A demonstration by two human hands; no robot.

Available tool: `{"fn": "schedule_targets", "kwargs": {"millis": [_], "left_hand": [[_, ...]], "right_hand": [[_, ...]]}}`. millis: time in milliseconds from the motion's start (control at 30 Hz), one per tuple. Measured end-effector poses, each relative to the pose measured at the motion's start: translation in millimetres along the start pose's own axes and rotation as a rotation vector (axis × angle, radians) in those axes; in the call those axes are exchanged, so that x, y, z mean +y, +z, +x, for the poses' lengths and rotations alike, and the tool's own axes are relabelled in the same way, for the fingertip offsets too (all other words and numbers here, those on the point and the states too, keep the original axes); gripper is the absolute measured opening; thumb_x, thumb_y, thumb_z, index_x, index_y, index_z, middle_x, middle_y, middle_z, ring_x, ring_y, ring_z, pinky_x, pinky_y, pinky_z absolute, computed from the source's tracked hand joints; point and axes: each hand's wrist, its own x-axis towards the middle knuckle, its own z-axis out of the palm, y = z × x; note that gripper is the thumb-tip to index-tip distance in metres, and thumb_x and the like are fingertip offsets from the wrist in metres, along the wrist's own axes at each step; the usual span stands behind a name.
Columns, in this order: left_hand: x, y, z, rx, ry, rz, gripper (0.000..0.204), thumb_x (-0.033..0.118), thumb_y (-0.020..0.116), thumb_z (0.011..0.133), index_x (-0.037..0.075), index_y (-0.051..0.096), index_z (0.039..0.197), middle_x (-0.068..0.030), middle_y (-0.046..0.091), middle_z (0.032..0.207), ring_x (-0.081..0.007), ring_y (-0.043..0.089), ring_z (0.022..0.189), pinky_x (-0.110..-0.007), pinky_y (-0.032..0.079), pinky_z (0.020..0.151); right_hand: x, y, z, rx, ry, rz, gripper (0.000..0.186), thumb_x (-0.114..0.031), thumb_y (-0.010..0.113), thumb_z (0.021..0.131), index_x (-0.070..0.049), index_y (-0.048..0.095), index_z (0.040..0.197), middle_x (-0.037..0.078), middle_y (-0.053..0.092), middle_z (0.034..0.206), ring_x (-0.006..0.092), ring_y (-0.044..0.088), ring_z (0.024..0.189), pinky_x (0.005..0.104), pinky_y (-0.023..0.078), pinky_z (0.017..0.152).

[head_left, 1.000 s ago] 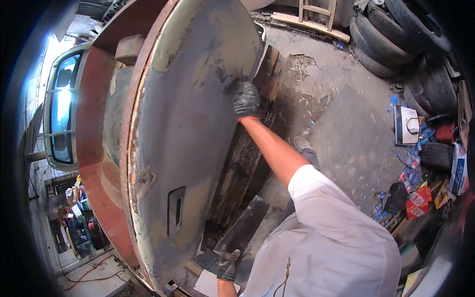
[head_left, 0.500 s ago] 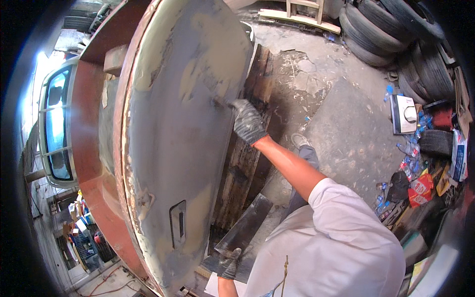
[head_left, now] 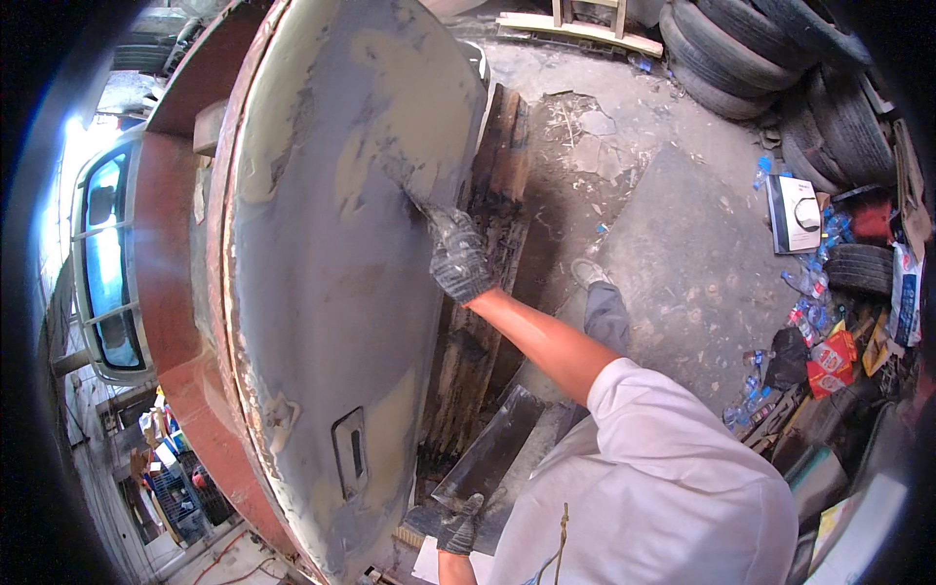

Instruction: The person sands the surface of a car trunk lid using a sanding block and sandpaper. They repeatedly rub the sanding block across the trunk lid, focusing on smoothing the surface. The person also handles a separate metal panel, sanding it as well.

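Observation:
A large curved metal vehicle panel, mottled grey and cream, runs along my left, with a recessed handle low on it and a rusty pale rim. My right hand, in a dirty grey glove, is closed at the panel's right part, its fingertips on a dark smudged patch; a small thin thing at them is unclear. My left hand, also gloved, is low beside the panel, fingers curled by a dark flat board; what it holds is hidden.
Red-brown bodywork and a window are at the left. Weathered planks lie beside the panel. A wooden frame is at the back. Stacked tyres, a white box, plastic bottles and bags line the right side. My shoe is on the concrete floor.
My right hand has moved down and left along the panel, its wrist lower. The whole view has shifted slightly as my head moved. My left hand stays low beside the panel.

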Motion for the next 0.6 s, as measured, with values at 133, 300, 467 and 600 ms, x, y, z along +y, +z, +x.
{"fn": "schedule_targets", "kwargs": {"millis": [133,300,467,600], "left_hand": [[2,0,1,-0.027,0.049,0.006,0.046,0.000,0.072,0.079,0.000,0.056,0.122,-0.0130,0.064,0.113,-0.0261,0.063,0.095,-0.038,0.056,0.080],[-11,-13,14,-0.084,0.103,0.166,0.062,-0.004,0.070,0.080,0.007,0.045,0.135,-0.0138,0.055,0.128,-0.0349,0.060,0.107,-0.048,0.057,0.087],[-4,-4,15,-0.063,-0.049,-0.014,0.056,-0.004,0.067,0.082,0.006,0.047,0.133,-0.0140,0.056,0.128,-0.0324,0.059,0.109,-0.047,0.056,0.089],[8,-1,13,-0.028,-0.073,0.130,0.052,-0.003,0.066,0.084,0.005,0.048,0.132,-0.0141,0.057,0.126,-0.0303,0.058,0.111,-0.047,0.055,0.091]], "right_hand": [[26,-7,23,-0.072,0.546,0.300,0.027,-0.006,0.045,0.092,-0.005,0.060,0.114,0.010,0.060,0.088,0.0246,0.059,0.081,0.0341,0.050,0.076],[32,7,67,-0.214,0.602,0.101,0.025,-0.012,0.050,0.087,0.000,0.062,0.105,0.024,0.061,0.099,0.0412,0.057,0.095,0.0467,0.046,0.086],[-5,7,61,-0.201,0.600,0.174,0.048,-0.016,0.057,0.081,0.000,0.053,0.126,0.025,0.055,0.123,0.0423,0.051,0.114,0.0446,0.039,0.102],[-34,-2,41,-0.181,0.448,0.215,0.055,-0.005,0.051,0.079,-0.002,0.047,0.134,0.023,0.053,0.126,0.0398,0.047,0.118,0.0423,0.037,0.105]]}}
